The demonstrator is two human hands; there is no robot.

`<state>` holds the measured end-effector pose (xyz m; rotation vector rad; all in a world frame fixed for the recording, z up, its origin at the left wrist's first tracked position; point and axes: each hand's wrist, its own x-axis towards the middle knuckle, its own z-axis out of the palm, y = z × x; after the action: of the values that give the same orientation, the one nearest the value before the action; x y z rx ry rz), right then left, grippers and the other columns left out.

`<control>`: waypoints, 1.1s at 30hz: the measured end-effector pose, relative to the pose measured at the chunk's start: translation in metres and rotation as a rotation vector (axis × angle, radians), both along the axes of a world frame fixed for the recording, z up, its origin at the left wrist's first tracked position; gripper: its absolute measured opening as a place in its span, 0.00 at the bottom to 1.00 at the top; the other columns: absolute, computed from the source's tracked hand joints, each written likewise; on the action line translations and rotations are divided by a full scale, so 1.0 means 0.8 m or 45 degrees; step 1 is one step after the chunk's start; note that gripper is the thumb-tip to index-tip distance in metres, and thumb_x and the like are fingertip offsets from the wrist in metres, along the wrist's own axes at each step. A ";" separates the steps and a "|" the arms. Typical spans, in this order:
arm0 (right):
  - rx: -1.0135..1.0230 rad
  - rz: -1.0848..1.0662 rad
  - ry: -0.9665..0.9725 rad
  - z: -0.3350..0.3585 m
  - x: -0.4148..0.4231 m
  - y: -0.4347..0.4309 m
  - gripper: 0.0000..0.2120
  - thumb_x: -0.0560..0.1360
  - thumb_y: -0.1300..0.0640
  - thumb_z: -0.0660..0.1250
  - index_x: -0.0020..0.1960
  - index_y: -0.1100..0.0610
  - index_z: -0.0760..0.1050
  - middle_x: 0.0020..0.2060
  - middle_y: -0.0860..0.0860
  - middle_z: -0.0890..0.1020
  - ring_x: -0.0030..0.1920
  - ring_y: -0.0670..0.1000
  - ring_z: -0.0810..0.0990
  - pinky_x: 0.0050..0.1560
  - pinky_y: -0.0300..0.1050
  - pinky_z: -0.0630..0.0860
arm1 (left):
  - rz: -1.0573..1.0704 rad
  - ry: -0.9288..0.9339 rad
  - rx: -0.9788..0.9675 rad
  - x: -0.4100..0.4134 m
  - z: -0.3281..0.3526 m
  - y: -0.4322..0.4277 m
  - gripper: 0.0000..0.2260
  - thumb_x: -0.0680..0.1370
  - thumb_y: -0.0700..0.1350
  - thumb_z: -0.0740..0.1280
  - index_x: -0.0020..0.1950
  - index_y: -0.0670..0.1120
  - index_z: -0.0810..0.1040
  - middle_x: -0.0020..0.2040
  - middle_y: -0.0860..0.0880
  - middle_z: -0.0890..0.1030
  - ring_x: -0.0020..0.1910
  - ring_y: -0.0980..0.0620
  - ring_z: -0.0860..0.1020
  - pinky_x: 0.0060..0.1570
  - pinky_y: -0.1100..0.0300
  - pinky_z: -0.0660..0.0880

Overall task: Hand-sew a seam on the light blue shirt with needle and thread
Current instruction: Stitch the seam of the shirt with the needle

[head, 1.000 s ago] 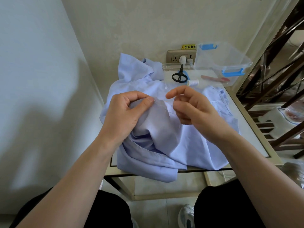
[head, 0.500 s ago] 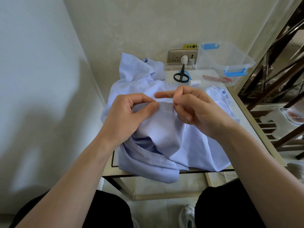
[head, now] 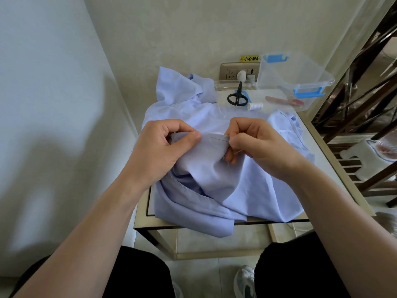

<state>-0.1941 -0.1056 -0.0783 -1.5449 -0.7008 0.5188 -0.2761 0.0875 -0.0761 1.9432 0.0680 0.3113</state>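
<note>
Head view, read from left to right. The left hand is closed on a raised fold of the light blue shirt, thumb pressed against the curled fingers, so that the cloth edge is held taut toward the right. The shirt itself lies heaped on a small table directly in front of the person, with its near hem hanging over the front rim. Between the two hands a thin needle lies along the fold, its long axis running nearly level from left to right, the point toward the left hand. The right hand is pinched shut on the right end of the needle; a faint line below the fingers is probably the thread, too fine to follow. The right hand is therefore the nearer to the needle, and the stitch would likely proceed leftward along the held edge. Behind the hands, on the far part of the table, rest black scissors, a white spool and a clear plastic box with blue clips.
</note>
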 end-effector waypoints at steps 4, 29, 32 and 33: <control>-0.020 -0.023 -0.021 -0.001 0.000 0.001 0.05 0.68 0.65 0.60 0.34 0.60 0.68 0.32 0.62 0.77 0.30 0.50 0.78 0.34 0.40 0.75 | 0.022 -0.006 -0.044 0.001 0.001 -0.002 0.04 0.75 0.43 0.73 0.40 0.48 0.84 0.34 0.56 0.82 0.36 0.60 0.78 0.40 0.68 0.73; -0.121 -0.133 -0.158 -0.003 -0.005 0.005 0.14 0.74 0.75 0.60 0.34 0.61 0.70 0.24 0.51 0.78 0.27 0.49 0.77 0.31 0.40 0.76 | 0.009 -0.034 0.039 0.001 -0.001 -0.013 0.10 0.73 0.43 0.75 0.34 0.49 0.79 0.27 0.57 0.77 0.29 0.60 0.72 0.32 0.69 0.68; -0.117 -0.137 -0.168 -0.002 -0.005 0.005 0.14 0.74 0.74 0.61 0.34 0.61 0.70 0.24 0.51 0.78 0.27 0.48 0.77 0.31 0.40 0.76 | 0.015 -0.038 0.043 0.000 0.000 -0.013 0.10 0.73 0.43 0.75 0.33 0.49 0.79 0.27 0.57 0.76 0.29 0.60 0.72 0.32 0.69 0.68; -0.112 -0.139 -0.169 -0.002 -0.005 0.005 0.13 0.74 0.73 0.61 0.34 0.60 0.69 0.24 0.50 0.78 0.27 0.48 0.77 0.31 0.39 0.75 | 0.022 -0.042 0.042 0.001 0.001 -0.012 0.09 0.74 0.43 0.75 0.34 0.49 0.80 0.28 0.57 0.77 0.29 0.60 0.73 0.33 0.68 0.69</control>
<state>-0.1983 -0.1019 -0.0803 -1.7013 -0.6977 0.3723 -0.2757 0.0775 -0.0755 1.9708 0.0584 0.3584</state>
